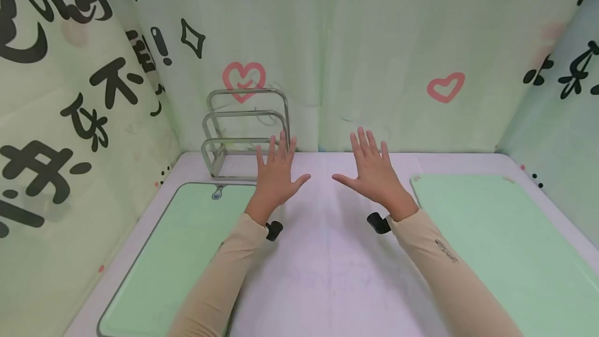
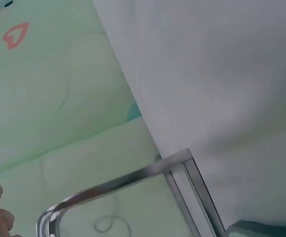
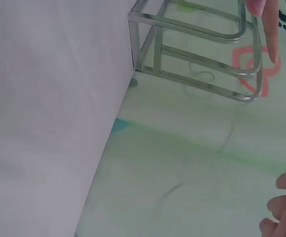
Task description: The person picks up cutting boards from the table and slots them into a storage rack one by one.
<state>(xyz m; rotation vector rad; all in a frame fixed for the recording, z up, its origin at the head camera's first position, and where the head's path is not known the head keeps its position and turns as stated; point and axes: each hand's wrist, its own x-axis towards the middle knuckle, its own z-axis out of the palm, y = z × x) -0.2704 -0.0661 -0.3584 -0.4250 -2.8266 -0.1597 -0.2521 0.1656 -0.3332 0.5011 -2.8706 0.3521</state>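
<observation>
Both hands are held up over the table with fingers spread and nothing in them. The left hand is nearest to a metal rack with several upright loops, and its fingertips overlap the rack's right side in the head view; whether they touch cannot be told. My right hand is raised to the right of the middle, palm forward, thumb pointing left toward the other thumb. In the right wrist view the rack shows at the top, with fingertips of the left hand in front of it.
A green board with a dark edge lies on the left of the pale table. A second green board lies on the right. Printed curtains with hearts and black characters enclose the back and sides.
</observation>
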